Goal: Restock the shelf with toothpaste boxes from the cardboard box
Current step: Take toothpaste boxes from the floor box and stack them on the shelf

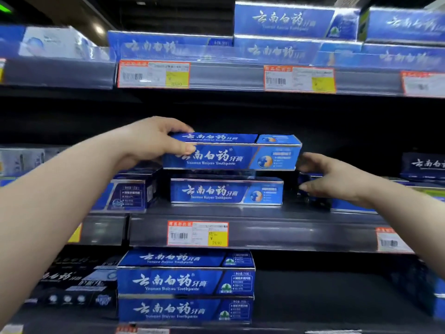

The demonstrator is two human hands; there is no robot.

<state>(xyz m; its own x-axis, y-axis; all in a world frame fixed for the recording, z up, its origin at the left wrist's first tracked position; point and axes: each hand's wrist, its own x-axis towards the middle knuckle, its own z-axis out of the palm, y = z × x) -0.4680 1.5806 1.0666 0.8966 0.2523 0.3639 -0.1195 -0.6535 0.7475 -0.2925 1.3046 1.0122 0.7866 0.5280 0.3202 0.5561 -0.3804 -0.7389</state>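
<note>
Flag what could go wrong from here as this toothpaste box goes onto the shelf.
1. The left hand grips the held toothpaste box by its left end only, with the right hand open at the other end; it could tilt or slip.
2. It hangs further right than the box below; set down so, it might overhang and slide off.

Middle shelf [289, 233]: one blue box [226, 192] flat at centre, long side forward. Dark boxes [132, 191] stacked just left. Dark box [423, 165] far right. Price tag [198, 233] on front rail.
Top shelf [226, 77]: blue boxes [284, 20] stacked in rows.
Bottom shelf [313, 297]: two-high blue stack [185, 283], black boxes [77, 283] left.
</note>
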